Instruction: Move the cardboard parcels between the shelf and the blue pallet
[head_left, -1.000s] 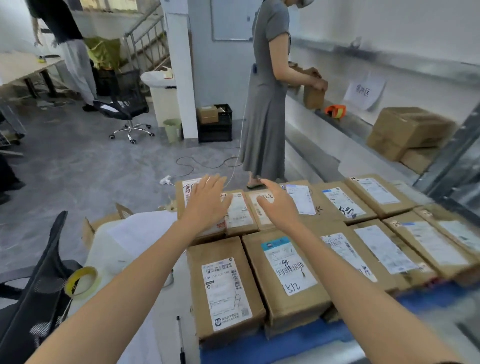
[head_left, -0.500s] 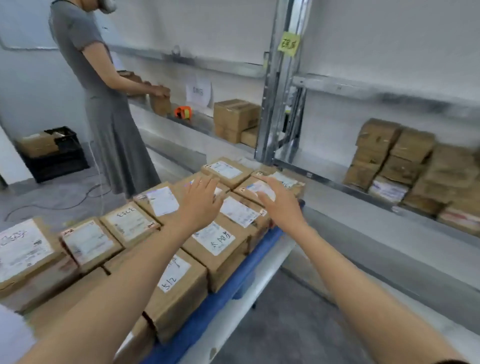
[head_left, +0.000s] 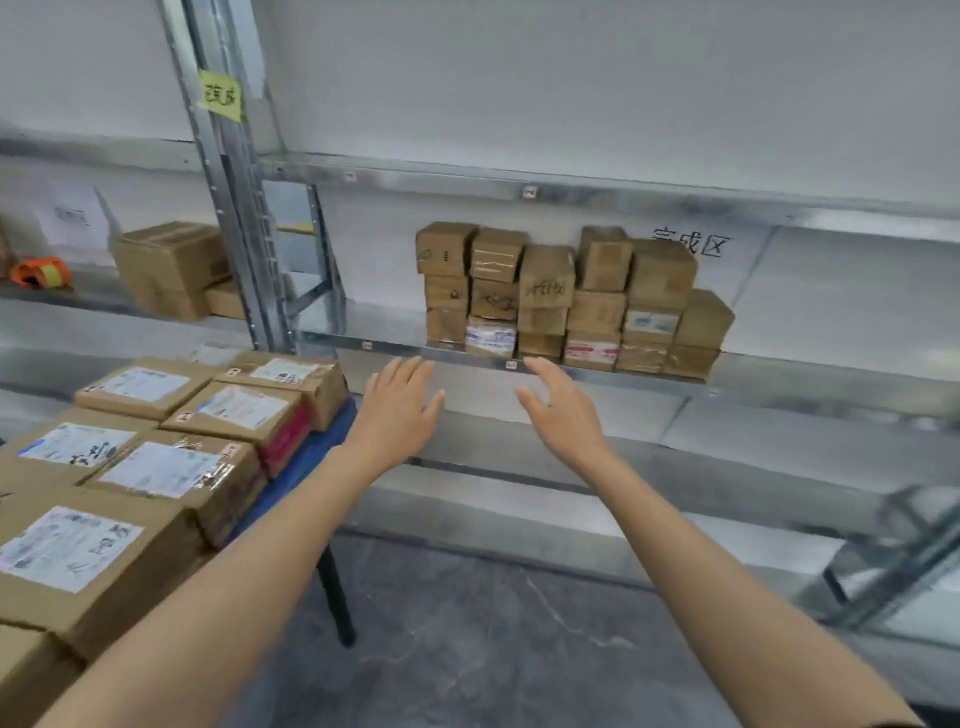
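- Parcels (head_left: 566, 301) stand stacked in rows on the shelf (head_left: 810, 376), against its back wall.
- Pallet parcels (head_left: 166, 467) lie flat, labels up, on the blue pallet (head_left: 306, 457) left of the shelf.
- Left grip (head_left: 397, 415): fingers spread, empty, in front of the shelf edge, below the stack.
- Right grip (head_left: 561, 410): spread too, holding nothing, also at the shelf edge.

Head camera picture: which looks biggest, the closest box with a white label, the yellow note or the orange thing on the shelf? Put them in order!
1. Closest labelled box: biggest, partly because it is nearest the camera.
2. Yellow note and orange thing: about alike, so no ranking.
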